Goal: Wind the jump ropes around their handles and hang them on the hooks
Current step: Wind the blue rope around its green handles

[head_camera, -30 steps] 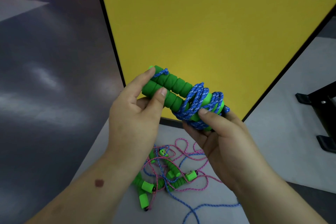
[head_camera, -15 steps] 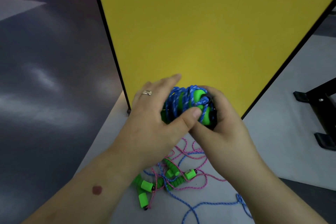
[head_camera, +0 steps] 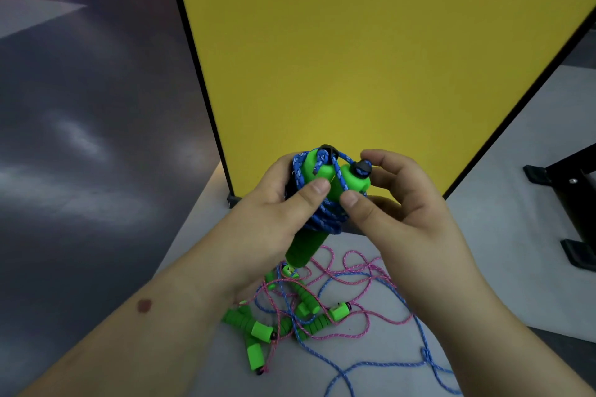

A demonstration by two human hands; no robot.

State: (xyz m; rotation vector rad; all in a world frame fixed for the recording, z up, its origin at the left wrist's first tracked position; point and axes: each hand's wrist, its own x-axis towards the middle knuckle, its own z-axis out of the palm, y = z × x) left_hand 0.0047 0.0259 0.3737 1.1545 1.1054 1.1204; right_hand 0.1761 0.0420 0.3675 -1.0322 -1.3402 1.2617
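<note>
A tall yellow panel (head_camera: 371,51) in a thin black frame fills the far middle of the view, standing on a pale grey mat (head_camera: 200,267). Dark glossy floor (head_camera: 80,138) spreads to the left, and the foot of a black metal stand (head_camera: 567,203) shows at the right edge. No hooks are in sight.

On the mat, near the person, lies a tangled heap of unwound jump ropes (head_camera: 306,309): pink and blue cords crossing over several green foam handles, with one blue cord trailing off to the near right.

Above that heap both hands hold the wound rope bundle (head_camera: 319,200), two green handles side by side with blue cord coiled round their upper half, black end caps pointing up and away. The left hand (head_camera: 274,216) is curled round the bundle, its thumb pressing the coils against the foam. The right hand (head_camera: 396,203) pinches at the cord beside the right-hand handle, fingertips near its black cap.

The step in hand looks like securing the last turns. It would go best if the left thumb holds the coils pinned while the right hand tucks the loose end under a tight turn, snug against the caps, so nothing slips when the bundle is hung. A slack final loop would probably let the winding spring open.
</note>
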